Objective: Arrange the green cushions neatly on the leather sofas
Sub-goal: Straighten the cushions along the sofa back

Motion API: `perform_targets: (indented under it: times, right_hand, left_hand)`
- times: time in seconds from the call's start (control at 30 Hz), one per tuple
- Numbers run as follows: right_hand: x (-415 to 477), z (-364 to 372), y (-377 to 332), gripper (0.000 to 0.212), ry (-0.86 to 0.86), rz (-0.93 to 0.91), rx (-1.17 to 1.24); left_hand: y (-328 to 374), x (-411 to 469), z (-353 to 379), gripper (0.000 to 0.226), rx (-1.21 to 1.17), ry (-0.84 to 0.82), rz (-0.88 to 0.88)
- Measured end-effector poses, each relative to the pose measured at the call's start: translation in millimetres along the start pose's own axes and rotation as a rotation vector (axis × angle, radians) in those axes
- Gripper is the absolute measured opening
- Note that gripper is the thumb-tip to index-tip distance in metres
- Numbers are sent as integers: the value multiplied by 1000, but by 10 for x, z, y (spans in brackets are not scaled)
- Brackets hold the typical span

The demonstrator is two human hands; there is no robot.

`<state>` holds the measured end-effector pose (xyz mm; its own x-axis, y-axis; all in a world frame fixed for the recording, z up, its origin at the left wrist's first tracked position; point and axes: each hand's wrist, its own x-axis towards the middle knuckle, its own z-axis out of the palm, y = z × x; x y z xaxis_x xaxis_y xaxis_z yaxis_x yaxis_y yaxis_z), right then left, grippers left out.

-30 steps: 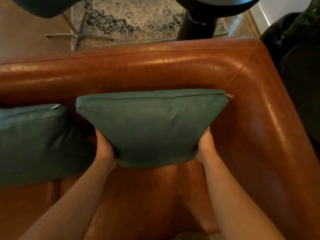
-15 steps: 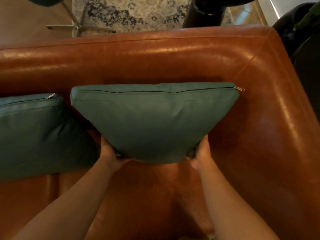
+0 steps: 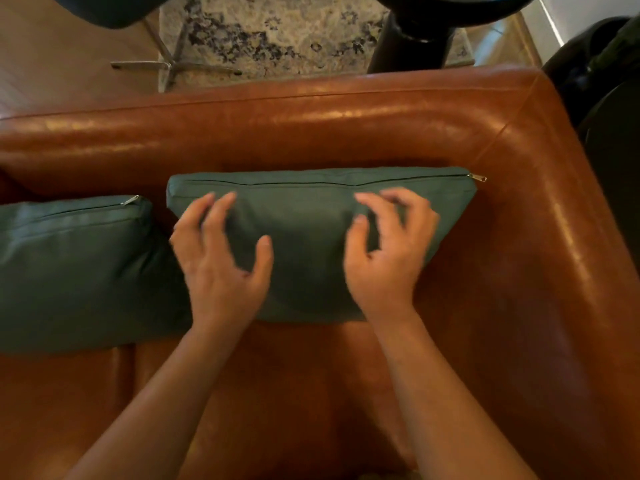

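A green cushion (image 3: pixel 311 237) stands against the backrest of the brown leather sofa (image 3: pixel 311 133), near its right corner, zip edge up. My left hand (image 3: pixel 218 261) and my right hand (image 3: pixel 388 254) lie over its front face with fingers spread, blurred by motion, gripping nothing. A second green cushion (image 3: pixel 76 271) leans on the backrest to the left, close beside the first.
The sofa's right arm (image 3: pixel 571 271) bounds the corner. Behind the backrest lie a patterned rug (image 3: pixel 284 32), a metal chair base (image 3: pixel 166 64) and a black round table pedestal (image 3: pixel 412 39). A dark object (image 3: pixel 609 109) sits beyond the right arm.
Both hands let go of the cushion's lower corners and moved up onto its front face with fingers spread. The cushion now rests on the seat against the backrest.
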<state>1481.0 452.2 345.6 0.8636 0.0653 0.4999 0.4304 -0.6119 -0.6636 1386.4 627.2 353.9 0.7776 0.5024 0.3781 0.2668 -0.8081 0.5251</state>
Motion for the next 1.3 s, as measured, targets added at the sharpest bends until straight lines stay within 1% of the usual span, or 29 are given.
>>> perform_targets:
  times: [0.03, 0.07, 0.13, 0.2, 0.27, 0.33, 0.4, 0.47, 0.53, 0.57, 0.63, 0.7, 0.77, 0.8, 0.83, 0.87, 0.9, 0.93, 0.97, 1.0, 1.07, 1.1, 1.2, 1.3]
  right_hand:
    - [83, 102, -80, 29, -95, -50, -47]
    - [131, 222, -129, 35, -220, -59, -125]
    - [161, 456, -137, 47, -477, -33, -334]
    - [147, 585, -106, 49, -638, -51, -437]
    - [199, 591, -62, 48, -660, -63, -439]
    - [313, 468, -19, 48, -574, -53, -428]
    - [395, 324, 140, 49, -508, 23, -462]
    - [434, 221, 317, 51, -582, 81, -526]
    - [471, 177, 403, 54, -686, 59, -561]
    - [513, 155, 416, 54, -711, 40, -559]
    - [622, 65, 453, 53, -672, 30, -543]
    - [695, -56, 574, 54, -595, 95, -570]
    - [692, -126, 711, 58, -647, 163, -556]
    - [672, -151, 766, 58, -671, 169, -509]
    - [655, -181, 792, 58, -654, 161, -449]
    - [644, -215, 824, 58, -583, 147, -388]
    - [628, -267, 843, 59, -474, 146, -336]
    - [589, -320, 890, 61, -348, 183, -286]
    - [532, -373, 929, 63, -236, 267, -211]
    - [453, -403, 963, 67, -172, 396, -94]
    - [303, -369, 927, 76, -189, 684, 165]
    - [242, -318, 872, 79, -220, 767, 241]
    - [194, -190, 815, 80, -221, 836, 381]
    - [267, -258, 921, 84, -165, 901, 510]
  left_hand:
    - [10, 138, 43, 64, 87, -45, 94]
    - [1, 254, 109, 64, 178, -122, 136]
    - [-14, 389, 245, 67, 390, -297, 127]
    - [-39, 399, 353, 70, 507, -394, 97]
    - [-59, 435, 358, 68, 516, -382, 79]
    - [-139, 494, 259, 63, 483, -305, 24]
    - [-290, 512, 153, 61, 460, -283, -65]
    - [-405, 481, 105, 65, 453, -320, -96]
    - [-414, 486, 101, 67, 446, -351, -99]
    - [-394, 512, 101, 67, 445, -352, -105]
    - [-369, 551, 86, 67, 446, -354, -124]
    - [-377, 539, 73, 67, 436, -364, -139]
    - [-387, 506, 69, 68, 400, -385, -148]
    - [-375, 494, 72, 68, 376, -390, -151]
    - [-354, 486, 66, 67, 341, -379, -164]
    - [-333, 475, 52, 67, 288, -344, -188]
    - [-302, 456, 11, 68, 219, -293, -233]
    - [-296, 414, -23, 69, 128, -235, -296]
    - [-310, 356, -47, 69, 23, -185, -368]
    - [-325, 292, -54, 69, -98, -160, -452]
    - [-302, 194, -11, 70, -326, -161, -624]
    - [-268, 169, 25, 70, -377, -169, -677]
    - [-171, 208, 82, 75, -375, -178, -689]
    - [-291, 219, 29, 93, -484, -118, -714]
